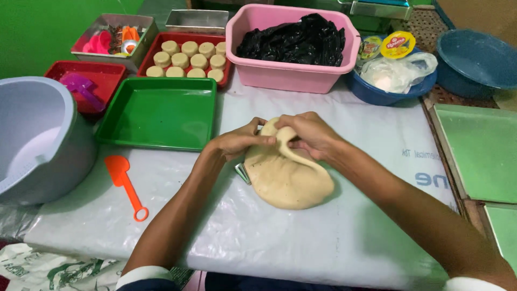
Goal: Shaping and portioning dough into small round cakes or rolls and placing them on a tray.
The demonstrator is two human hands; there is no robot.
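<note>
Right now both hands work a lump of pale dough (285, 178) that lies near the middle of the table (350, 237), on a sheet of clear plastic. The left hand (239, 141) pinches the upper edge of the dough, its grip narrow and closed on a raised fold. The right hand (309, 132) does the same from the other side, fingers curled over the fold and closed on it, so the two hands nearly touch above the lump. The fold is lifted off the table while the rest of the dough stays flat on it. A small metal piece (242, 173) peeks out from under the dough's left edge; what it is I cannot tell.

Just left of the hands an orange scoop (124, 180) lies on the plastic, well apart from the dough. Behind it sits a green tray (161, 112), and behind that a red tray (186, 40) carrying round pale cakes (188, 59). A grey bowl (37, 134) stands at the far left, beside another red tray (102, 75) with a purple scoop (81, 86). At the back a pink tub (291, 75) holds black plastic (293, 40), and to its right a blue bowl (388, 94) holds a clear bag (401, 70).
</note>
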